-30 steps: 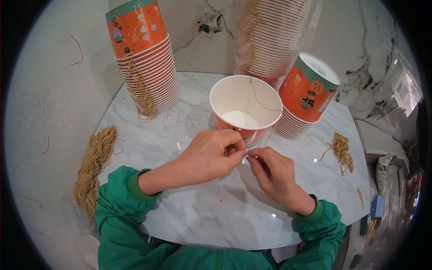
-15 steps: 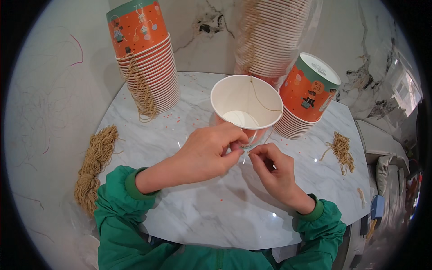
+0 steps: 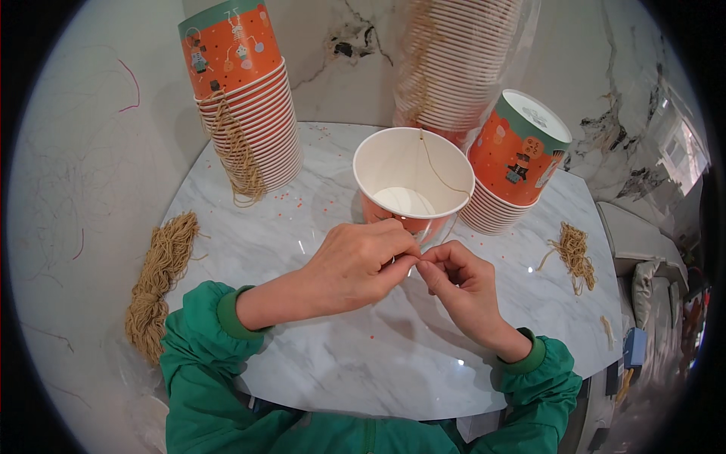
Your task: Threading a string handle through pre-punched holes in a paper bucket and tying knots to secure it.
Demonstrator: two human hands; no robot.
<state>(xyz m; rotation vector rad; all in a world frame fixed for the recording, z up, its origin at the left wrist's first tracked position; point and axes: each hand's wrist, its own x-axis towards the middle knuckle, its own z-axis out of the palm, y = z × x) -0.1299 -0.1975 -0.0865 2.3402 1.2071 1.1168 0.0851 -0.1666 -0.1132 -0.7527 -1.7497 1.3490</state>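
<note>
A white-lined orange paper bucket (image 3: 382,170) stands upright in front of my hands. A thin tan string (image 3: 432,168) comes from a hole near its far rim, crosses the opening, passes over the right rim and hangs down outside toward my fingers. My left hand (image 3: 349,261) is closed in a pinch just in front of the bucket. Its fingertips meet those of my right hand (image 3: 463,284), which also pinches. Both appear to hold the string's end, mostly hidden by the fingers. Neither hand grips the bucket.
Upside-down bucket stacks stand at the left (image 3: 261,136) and right (image 3: 505,170), the left one with tan strings draped down it. A plastic-wrapped stack (image 3: 454,68) rises behind. String bundles lie at the left (image 3: 155,291) and right (image 3: 575,256) on the marble-patterned table (image 3: 340,363).
My left hand has moved slightly down and right, so its fingertips now meet those of my right hand. My right hand has barely moved. The bucket stays in place.
</note>
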